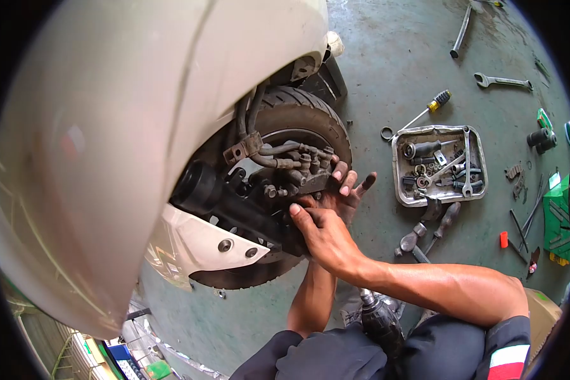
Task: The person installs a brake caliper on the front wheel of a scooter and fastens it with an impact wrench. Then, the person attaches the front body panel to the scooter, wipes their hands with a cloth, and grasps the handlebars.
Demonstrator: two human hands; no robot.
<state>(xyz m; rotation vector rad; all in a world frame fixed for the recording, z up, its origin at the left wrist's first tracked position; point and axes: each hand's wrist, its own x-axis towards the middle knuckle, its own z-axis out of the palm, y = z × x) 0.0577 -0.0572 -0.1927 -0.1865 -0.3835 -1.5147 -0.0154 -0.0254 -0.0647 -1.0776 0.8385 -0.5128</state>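
A grimy brake caliper (313, 179) with hoses and fittings sits beside the front wheel (297, 114) of a light-coloured scooter. My left hand (343, 193) reaches up from below and cups the caliper's right side. Two of its fingertips bend against the metal, and another finger sticks out free. In front of it, my right hand (326, 234) is closed just under the caliper, its thumb pressed in by the black fork leg (234, 199). Whatever lies between the right thumb and fingers is hidden.
A cordless drill (381, 320) is by my legs. On the floor, a metal tray (396, 180) holds sockets and wrenches. Around it lie a hammer (411, 239), a screwdriver (429, 109), a wrench (503, 82) and brake pads (516, 177). Scooter bodywork (95, 126) overhangs the left.
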